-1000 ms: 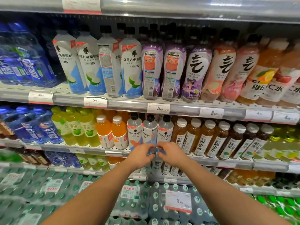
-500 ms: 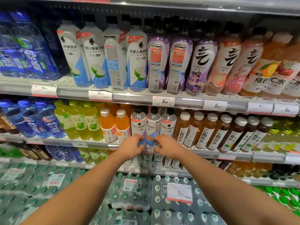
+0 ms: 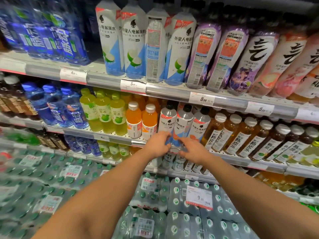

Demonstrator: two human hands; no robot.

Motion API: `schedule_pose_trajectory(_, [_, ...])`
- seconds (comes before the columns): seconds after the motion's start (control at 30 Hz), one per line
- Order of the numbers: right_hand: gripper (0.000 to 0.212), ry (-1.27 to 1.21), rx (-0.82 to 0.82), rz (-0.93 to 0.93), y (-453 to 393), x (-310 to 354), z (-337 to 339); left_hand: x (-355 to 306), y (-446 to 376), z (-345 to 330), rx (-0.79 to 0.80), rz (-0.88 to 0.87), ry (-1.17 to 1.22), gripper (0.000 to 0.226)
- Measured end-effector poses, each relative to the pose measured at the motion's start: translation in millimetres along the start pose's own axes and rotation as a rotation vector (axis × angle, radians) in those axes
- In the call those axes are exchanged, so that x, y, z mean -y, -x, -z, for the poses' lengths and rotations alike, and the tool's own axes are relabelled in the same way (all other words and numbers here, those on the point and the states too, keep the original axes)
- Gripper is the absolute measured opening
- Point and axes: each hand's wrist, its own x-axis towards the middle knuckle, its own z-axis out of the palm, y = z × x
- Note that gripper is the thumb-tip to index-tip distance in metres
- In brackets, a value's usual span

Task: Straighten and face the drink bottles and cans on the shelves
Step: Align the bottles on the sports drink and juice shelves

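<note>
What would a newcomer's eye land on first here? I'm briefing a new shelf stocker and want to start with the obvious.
First, the two hands, the left hand and right hand, meeting at the base of the middle white black-capped bottle on the second shelf. Next, on the shelf above, one tall white bottle turned so its fine-print back label faces out among front-facing neighbours. Beside it, two purple bottles also show their back labels.

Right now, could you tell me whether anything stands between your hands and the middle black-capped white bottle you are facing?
Nothing visible does. The left hand and right hand are already at the base of the middle white bottle, with no other product in front of it.
</note>
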Motion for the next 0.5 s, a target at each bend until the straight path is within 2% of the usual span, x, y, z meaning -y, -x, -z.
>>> schedule_pose_trajectory(0.13, [0.054, 0.030, 0.013, -0.035, -5.6, 4.8, 4.1, -2.8, -1.8, 1.5, -0.014, -0.006, 0.018, 0.035])
schedule_pose_trajectory(0.27, [0.058, -0.017, 0.038, -0.062, 1.2, 12.6, 0.7, 2.0, 11.4, -16.0, -0.028, -0.038, 0.071, 0.032])
schedule_pose_trajectory(0.5, [0.065, -0.033, 0.088, -0.168, 9.5, 20.9, 20.8, -5.5, 39.2, -34.1, 0.090, -0.041, -0.004, 0.042])
